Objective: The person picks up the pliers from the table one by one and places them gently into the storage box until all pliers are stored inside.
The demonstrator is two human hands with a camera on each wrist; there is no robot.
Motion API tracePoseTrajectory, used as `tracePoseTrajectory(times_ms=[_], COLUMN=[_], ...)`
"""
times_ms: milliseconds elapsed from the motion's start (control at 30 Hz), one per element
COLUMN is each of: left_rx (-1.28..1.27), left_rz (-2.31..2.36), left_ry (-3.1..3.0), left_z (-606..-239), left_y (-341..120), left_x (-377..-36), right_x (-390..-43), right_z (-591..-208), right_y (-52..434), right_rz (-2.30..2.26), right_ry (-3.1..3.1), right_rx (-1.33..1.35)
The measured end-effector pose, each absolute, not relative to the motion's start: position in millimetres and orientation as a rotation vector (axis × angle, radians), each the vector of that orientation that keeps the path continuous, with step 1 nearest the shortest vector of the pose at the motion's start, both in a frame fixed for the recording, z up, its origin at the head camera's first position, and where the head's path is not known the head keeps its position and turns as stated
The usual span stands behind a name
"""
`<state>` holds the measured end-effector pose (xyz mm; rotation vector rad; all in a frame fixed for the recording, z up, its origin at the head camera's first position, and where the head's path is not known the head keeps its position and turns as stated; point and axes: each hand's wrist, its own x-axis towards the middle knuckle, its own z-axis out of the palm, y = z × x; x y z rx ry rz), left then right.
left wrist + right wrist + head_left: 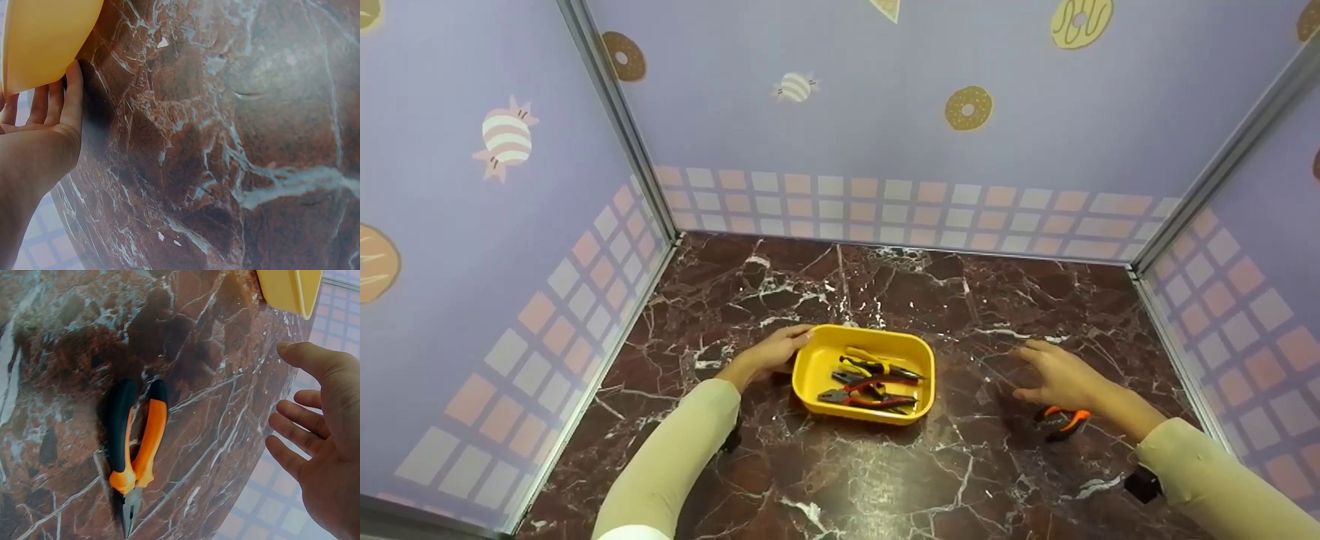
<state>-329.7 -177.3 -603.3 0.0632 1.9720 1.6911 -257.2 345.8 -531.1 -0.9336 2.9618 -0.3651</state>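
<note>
At its left end, the yellow bin [864,336] is touched by my left hand [771,351], whose fingers are fairly straight. In the left wrist view, the bin [48,42] partly hides those fingertips. Several pliers lie inside, among them red-and-black-handled pliers [870,403] and yellow-and-black-handled ones [856,361]. My right hand [1061,379] is held over the floor to the right, fingers spread and nothing in them. Close to it lie needle-nose pliers [130,478] with orange-and-black handles, their jaws together; the head view shows only their handles [1065,421].
Dark red marbled flooring [870,480] surrounds the bin. Lilac panels with a checked band [885,199] stand at the back and both sides, joined by grey metal corner posts [622,120].
</note>
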Motion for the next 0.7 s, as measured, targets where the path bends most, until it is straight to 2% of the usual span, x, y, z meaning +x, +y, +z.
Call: tracePoseTrajectory(times_ms=[700], left_rx=[0.043], left_rz=[1.733], left_ry=[1.945], left_z=[-604], left_y=[-177], left_x=[-330], right_x=[-250], right_z=[-542], right_y=[365], right_rz=[-0.34], right_ry=[2.95], right_rx=[-0.941])
